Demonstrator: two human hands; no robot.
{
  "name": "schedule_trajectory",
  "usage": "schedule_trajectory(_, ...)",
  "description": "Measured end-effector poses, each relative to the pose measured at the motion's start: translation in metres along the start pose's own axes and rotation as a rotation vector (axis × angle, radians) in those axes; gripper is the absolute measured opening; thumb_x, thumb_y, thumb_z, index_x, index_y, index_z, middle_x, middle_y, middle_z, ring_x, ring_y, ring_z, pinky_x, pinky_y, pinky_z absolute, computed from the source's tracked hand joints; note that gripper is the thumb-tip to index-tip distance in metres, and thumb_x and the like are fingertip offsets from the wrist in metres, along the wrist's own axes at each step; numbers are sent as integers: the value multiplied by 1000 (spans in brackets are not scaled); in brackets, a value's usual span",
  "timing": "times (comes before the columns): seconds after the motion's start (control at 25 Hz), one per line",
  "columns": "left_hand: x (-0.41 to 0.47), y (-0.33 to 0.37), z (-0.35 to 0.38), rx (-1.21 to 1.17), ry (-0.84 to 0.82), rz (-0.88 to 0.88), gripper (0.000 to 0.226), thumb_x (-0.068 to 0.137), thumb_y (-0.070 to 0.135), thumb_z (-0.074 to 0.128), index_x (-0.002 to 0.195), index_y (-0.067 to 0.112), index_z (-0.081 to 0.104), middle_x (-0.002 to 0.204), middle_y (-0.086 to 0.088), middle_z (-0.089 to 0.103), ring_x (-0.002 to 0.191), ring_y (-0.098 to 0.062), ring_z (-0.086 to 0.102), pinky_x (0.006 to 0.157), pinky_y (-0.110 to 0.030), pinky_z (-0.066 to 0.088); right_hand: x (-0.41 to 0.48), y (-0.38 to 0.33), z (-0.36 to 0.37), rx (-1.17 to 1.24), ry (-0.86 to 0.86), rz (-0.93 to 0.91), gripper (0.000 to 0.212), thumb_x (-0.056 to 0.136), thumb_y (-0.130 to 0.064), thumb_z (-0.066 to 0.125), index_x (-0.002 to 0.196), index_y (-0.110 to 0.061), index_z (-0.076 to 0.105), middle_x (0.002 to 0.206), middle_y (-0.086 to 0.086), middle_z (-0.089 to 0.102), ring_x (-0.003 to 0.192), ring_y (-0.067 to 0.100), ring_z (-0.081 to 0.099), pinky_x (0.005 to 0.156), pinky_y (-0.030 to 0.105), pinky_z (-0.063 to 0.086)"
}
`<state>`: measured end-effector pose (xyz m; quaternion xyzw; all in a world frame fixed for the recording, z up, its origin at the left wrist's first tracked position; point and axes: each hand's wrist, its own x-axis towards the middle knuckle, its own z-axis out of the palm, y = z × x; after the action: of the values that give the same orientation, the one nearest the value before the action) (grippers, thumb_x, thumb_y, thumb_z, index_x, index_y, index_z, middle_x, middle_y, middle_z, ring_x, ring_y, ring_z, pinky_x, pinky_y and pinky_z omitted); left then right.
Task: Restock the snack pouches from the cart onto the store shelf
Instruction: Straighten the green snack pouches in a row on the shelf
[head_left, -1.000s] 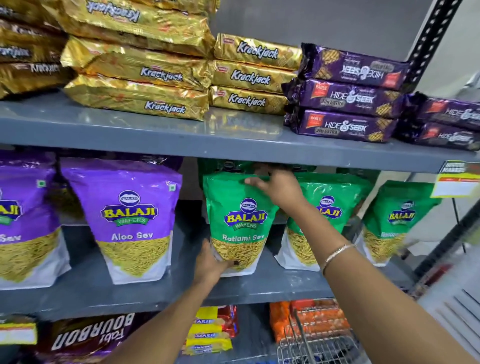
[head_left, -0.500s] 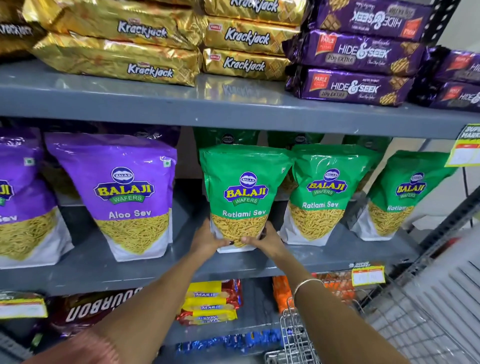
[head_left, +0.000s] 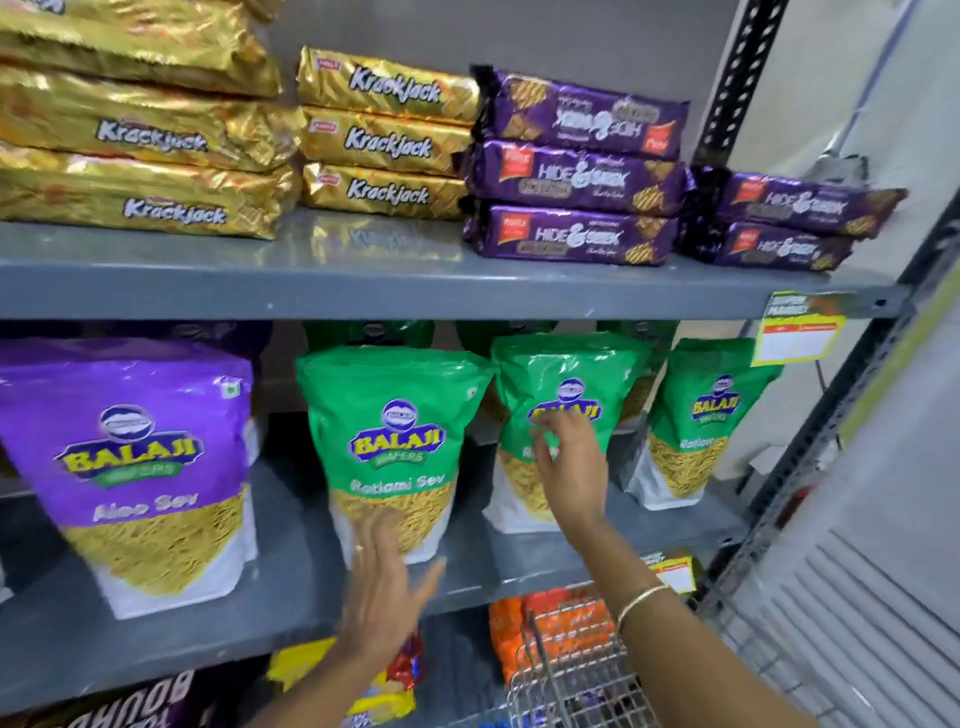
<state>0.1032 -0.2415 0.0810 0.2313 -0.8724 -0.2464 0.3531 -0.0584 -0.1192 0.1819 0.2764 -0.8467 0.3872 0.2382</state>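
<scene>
Three green Ratlami Sev pouches stand upright on the grey middle shelf (head_left: 519, 556). The left green pouch (head_left: 389, 431) stands by itself; my left hand (head_left: 382, 587) hovers in front of its base, fingers spread, holding nothing. My right hand (head_left: 569, 467) is over the front of the middle green pouch (head_left: 566, 374), fingers loosely apart; whether it touches the pouch is unclear. A third green pouch (head_left: 701, 415) stands at the right. More green pouches show behind them. The wire cart (head_left: 576, 680) is at the bottom edge.
Purple Aloo Sev pouches (head_left: 135, 457) fill the shelf's left. On the upper shelf (head_left: 363, 286) lie gold Krackjack packs (head_left: 384, 140) and purple Hide & Seek packs (head_left: 576, 182). A perforated upright (head_left: 737, 78) and a white panel (head_left: 883, 597) bound the right.
Both hands have let go of the left green pouch's base. My left hand has drawn back, open. My right hand has moved up and right to the middle green pouch.
</scene>
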Motion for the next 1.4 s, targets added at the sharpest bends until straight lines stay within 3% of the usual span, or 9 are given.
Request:
schedule_trajectory(0.12, 14, 52, 42, -218, -280, -3, 74, 69, 30, 78, 128, 3, 42, 125, -13, 48, 120, -29, 49, 101, -26, 32, 67, 3, -42, -279, 192, -133, 29, 79, -15, 57, 103, 1, 58, 104, 23, 61, 100, 34, 48, 90, 38, 37)
schedule_trajectory(0.28, 60, 86, 89, -526, -345, -449, 94, 61, 16, 86, 137, -5, 34, 141, -19, 43, 132, -28, 43, 104, -34, 38, 127, 9, -60, -369, -251, 17, 54, 89, -30, 53, 132, 1, 44, 142, 26, 43, 131, 38, 38, 110, 42, 30)
schedule_trajectory(0.44, 71, 77, 111, -400, -436, -530, 83, 67, 26, 82, 136, 5, 39, 140, -12, 52, 129, -28, 49, 101, -40, 43, 147, 15, -52, -345, -392, -47, 56, 90, -35, 51, 139, -10, 38, 153, 16, 29, 140, 31, 26, 115, 36, 20)
schedule_trajectory(0.64, 65, 86, 117, -284, -402, -568, 88, 66, 39, 80, 138, 14, 36, 141, -6, 53, 131, -28, 47, 106, -46, 38, 141, 22, -53, -66, -221, 45, 56, 84, -33, 62, 130, -4, 47, 143, 18, 44, 133, 34, 36, 112, 39, 26)
schedule_trajectory(0.72, 66, 84, 118, -335, -418, -558, 91, 63, 34, 83, 137, 10, 37, 141, -10, 51, 129, -29, 48, 104, -47, 41, 121, 34, -55, -16, -27, 71, 59, 80, -38, 65, 123, 0, 49, 135, 22, 49, 127, 36, 39, 109, 45, 32)
schedule_trajectory(0.84, 68, 76, 118, -328, -472, -514, 87, 62, 24, 85, 135, 8, 40, 138, -13, 53, 126, -30, 51, 102, -45, 45, 65, 66, -45, 54, 286, 134, 62, 84, -40, 55, 129, -2, 37, 132, 21, 45, 124, 31, 37, 108, 39, 29)
schedule_trajectory(1.08, 64, 78, 133, -258, -418, -495, 76, 66, 27, 81, 130, 10, 44, 133, -11, 58, 124, -29, 53, 101, -44, 46, -14, 143, 7, 460, -571, 531, 81, 69, -13, 79, 135, -6, 33, 137, 13, 50, 128, 29, 46, 104, 38, 41)
schedule_trajectory(1.28, 62, 81, 146, -146, -412, -499, 70, 67, 35, 78, 125, 14, 45, 133, -8, 58, 125, -30, 52, 103, -44, 42, -19, 164, 17, 456, -522, 530, 73, 66, -9, 80, 128, -2, 42, 129, 16, 57, 121, 30, 52, 95, 34, 44)
schedule_trajectory(1.4, 59, 83, 142, -179, -431, -497, 83, 66, 33, 79, 135, 15, 37, 139, -8, 52, 129, -31, 48, 106, -47, 39, -21, 156, 14, 459, -448, 497, 81, 59, -13, 85, 125, -7, 39, 126, 13, 53, 119, 27, 51, 97, 39, 45)
